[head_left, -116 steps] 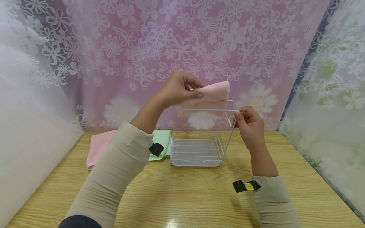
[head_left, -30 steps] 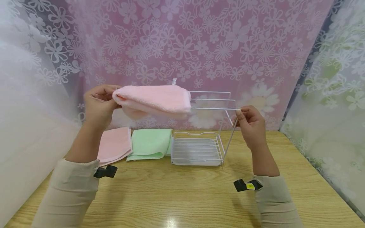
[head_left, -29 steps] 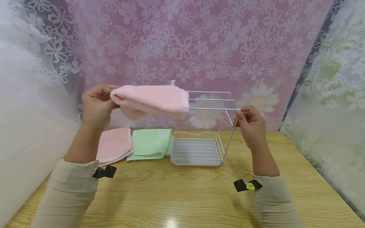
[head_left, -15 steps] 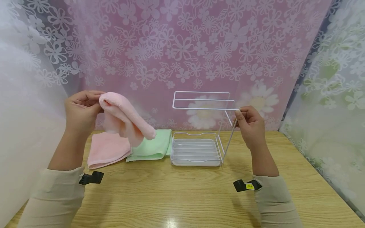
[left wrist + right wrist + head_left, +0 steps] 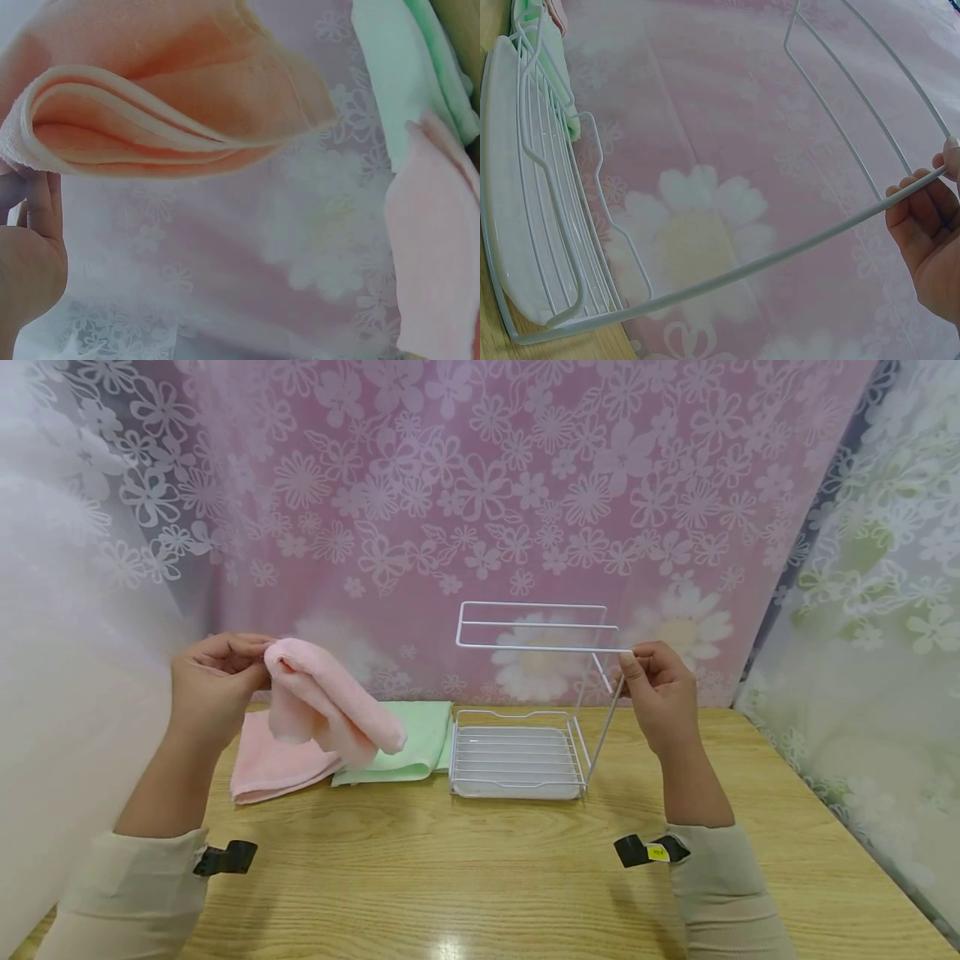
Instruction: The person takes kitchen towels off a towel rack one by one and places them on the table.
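Observation:
In the head view my left hand [image 5: 217, 689] pinches one end of a folded pink towel [image 5: 330, 697], which droops to the right above two other cloths. The left wrist view shows the layered fold of this towel [image 5: 180, 112] from the side. My right hand [image 5: 660, 693] grips the top corner of a white wire rack [image 5: 543, 648], thumb in front and fingers behind. From the right wrist view, those fingers [image 5: 930, 214] curl round the rack's upright rod. The rack's upper bars hold nothing. Its base has a wire grid over a white tray [image 5: 517, 789].
A second folded pink towel [image 5: 277, 768] lies on the wooden table [image 5: 420, 877] at the left. Beside it a folded green towel [image 5: 420, 743] reaches close to the rack's base. A pink flowered curtain [image 5: 480, 510] hangs behind, with pale curtains at both sides.
The pink towel has come off the rack's upper bars, leftward, in my left hand, then sunk lower and drooped. My right hand keeps its grip on the rack, which stays in place.

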A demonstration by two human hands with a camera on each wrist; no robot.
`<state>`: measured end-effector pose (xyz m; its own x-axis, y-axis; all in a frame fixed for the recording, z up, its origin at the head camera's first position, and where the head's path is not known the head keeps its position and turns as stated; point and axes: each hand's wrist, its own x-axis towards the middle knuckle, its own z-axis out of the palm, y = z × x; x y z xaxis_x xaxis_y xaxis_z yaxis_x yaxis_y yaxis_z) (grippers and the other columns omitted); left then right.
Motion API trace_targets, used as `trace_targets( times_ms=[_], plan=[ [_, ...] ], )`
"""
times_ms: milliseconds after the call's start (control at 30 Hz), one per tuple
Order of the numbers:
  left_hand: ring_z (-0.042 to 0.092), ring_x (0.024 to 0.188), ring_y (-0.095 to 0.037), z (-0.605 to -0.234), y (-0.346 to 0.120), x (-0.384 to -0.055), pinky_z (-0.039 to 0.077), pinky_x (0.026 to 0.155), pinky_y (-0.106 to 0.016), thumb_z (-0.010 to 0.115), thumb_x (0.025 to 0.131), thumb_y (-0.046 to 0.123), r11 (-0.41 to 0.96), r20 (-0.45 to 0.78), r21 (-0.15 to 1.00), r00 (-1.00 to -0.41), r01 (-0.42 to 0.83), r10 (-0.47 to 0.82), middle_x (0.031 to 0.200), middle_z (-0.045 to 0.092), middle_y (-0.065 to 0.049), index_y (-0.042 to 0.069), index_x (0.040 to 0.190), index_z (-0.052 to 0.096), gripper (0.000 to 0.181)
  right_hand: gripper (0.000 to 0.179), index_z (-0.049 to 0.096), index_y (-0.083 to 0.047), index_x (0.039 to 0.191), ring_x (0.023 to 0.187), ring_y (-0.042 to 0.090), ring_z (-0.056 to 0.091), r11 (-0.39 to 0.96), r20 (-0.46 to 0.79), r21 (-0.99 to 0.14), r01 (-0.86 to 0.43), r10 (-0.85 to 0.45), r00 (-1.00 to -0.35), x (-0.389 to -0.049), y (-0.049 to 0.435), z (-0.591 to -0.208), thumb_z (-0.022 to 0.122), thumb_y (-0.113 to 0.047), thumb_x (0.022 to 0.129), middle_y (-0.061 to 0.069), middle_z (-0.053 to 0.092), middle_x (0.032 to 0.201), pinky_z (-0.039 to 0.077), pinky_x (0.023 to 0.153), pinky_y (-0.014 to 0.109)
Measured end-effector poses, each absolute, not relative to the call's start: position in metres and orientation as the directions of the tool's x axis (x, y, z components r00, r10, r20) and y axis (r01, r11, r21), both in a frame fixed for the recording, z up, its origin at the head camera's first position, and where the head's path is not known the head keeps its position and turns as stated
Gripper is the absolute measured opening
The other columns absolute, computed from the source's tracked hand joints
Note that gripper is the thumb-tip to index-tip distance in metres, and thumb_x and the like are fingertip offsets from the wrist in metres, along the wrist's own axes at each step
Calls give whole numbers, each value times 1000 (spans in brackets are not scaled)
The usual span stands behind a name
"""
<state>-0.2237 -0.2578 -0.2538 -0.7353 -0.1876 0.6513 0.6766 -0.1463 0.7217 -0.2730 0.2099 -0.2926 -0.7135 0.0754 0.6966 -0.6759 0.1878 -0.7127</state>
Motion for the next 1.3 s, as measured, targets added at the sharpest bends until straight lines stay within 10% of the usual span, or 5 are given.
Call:
trace_targets(
  times_ms=[1000, 1300],
  plan=[
    [70, 73, -13, -290, -245, -210, 58, 61, -28, 60, 81, -24, -34, 618, 784, -784, 620, -53, 87, 72, -3, -4, 84, 74, 25, 12, 65, -13, 91, 62, 17, 59, 175, 689, -721, -671, 74, -721, -274, 211, -294, 57, -9, 99, 18, 57, 74, 55, 62, 22],
    [69, 78, -12, -298, -243, -204, 57, 60, -26, 59, 80, -22, 55, 573, 819, -818, 571, -42, 89, 71, -1, -6, 73, 61, 17, 17, 59, 6, 96, 61, 16, 60, 156, 697, -715, -682, 76, -713, -274, 211, -294, 58, -10, 98, 18, 58, 73, 55, 62, 21]
  ],
)
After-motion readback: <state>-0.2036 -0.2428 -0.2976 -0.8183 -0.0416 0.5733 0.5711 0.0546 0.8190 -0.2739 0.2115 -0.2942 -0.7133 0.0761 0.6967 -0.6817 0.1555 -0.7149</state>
